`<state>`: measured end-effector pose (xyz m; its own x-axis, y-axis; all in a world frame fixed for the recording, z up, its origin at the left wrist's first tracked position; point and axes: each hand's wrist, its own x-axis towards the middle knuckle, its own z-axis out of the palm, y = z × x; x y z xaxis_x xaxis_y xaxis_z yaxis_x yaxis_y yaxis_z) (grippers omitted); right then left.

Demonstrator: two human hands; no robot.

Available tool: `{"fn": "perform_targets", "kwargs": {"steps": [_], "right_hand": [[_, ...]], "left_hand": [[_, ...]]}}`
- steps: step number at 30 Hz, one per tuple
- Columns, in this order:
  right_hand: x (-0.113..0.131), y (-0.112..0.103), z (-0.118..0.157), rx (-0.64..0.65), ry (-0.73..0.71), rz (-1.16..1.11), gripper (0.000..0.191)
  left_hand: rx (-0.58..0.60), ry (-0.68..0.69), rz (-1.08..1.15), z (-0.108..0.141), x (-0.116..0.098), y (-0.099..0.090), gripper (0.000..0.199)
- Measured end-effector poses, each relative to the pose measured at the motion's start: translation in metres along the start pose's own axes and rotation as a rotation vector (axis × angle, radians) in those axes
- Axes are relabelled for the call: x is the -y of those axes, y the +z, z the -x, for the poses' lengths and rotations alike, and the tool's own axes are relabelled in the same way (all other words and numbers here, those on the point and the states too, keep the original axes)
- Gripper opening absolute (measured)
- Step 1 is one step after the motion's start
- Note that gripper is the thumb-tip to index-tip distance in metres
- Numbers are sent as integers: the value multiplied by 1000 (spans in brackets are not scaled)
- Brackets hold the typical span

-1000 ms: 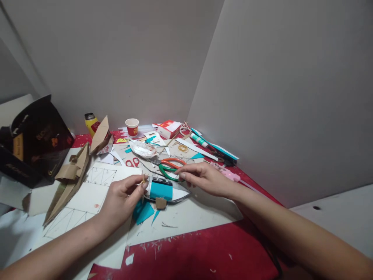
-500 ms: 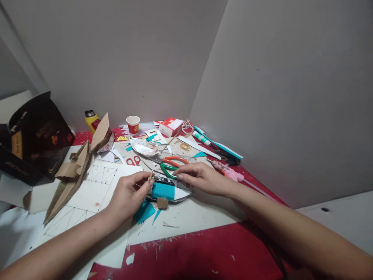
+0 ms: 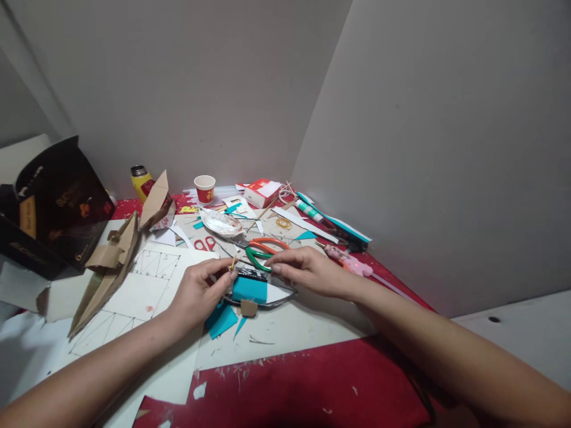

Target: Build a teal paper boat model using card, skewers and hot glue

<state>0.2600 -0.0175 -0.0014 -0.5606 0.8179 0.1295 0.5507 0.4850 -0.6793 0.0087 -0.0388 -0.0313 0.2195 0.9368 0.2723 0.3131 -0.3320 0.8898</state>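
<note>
A small model boat (image 3: 250,289) with a teal deck, a white pointed end and a dark rim lies on the white sheet in front of me. Between the thumb and fingers of my left hand (image 3: 206,288) is a small yellowish stick (image 3: 234,262), upright at the boat's left end. My right hand (image 3: 303,268) hovers over the far side of the boat, with thumb and fingertips close together; whatever lies between them is too small to tell. Scissors with orange and green handles (image 3: 259,257) rest just behind the boat. Teal paper scraps (image 3: 223,321) lie at its near left.
A cardboard boat (image 3: 107,267) and a black box (image 3: 62,205) stand left. Behind are a paper cup (image 3: 204,189), a yellow bottle (image 3: 141,182), a white hull shape (image 3: 220,222) and red-handled scissors (image 3: 205,243). A pink glue gun (image 3: 350,261) lies right, near the wall.
The view has shifted very slightly. My left fingers have barely moved at the small stick, and my right hand stays almost where it was.
</note>
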Motion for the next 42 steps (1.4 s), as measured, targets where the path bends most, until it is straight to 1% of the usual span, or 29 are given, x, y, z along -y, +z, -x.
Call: {"fn": "perform_targets", "kwargs": {"steps": [6,10,15,20,22,24,27,29,32,37,40,42], "right_hand": [[4,-7,3,-46,10,6,24],[4,-9,5,-42,30,-26,24],[6,-10,5,-64,82,-63,28],[9,-13,6,-89,121,-97,30],[8,-15,7,-102,123,-93,31],[5,-18,7,-117,122,-73,33],[-4,-24,4,-150,133,-39,35],[-12,-30,-1,-182,157,-17,34],[-28,-39,-9,-223,212,27,34],[-56,-50,-28,-213,309,148,30],[-75,-53,-42,-207,360,277,21],[-86,-55,-51,-197,392,363,19]], "left_hand": [[-2,22,-62,2,-7,-2,41],[-36,30,-65,1,-8,-1,31],[-156,46,-60,0,-17,-9,22],[-339,93,-74,-1,-34,-28,21],[-383,119,-93,-2,-38,-35,18],[-419,121,-57,-4,-39,-41,19],[-412,44,106,-12,-30,-46,21],[-395,-42,199,-18,-19,-49,22],[-410,-167,299,-28,0,-51,25],[-409,-249,393,-38,25,-53,36],[-427,-271,431,-40,35,-55,36],[-431,-284,451,-41,42,-56,35]]}}
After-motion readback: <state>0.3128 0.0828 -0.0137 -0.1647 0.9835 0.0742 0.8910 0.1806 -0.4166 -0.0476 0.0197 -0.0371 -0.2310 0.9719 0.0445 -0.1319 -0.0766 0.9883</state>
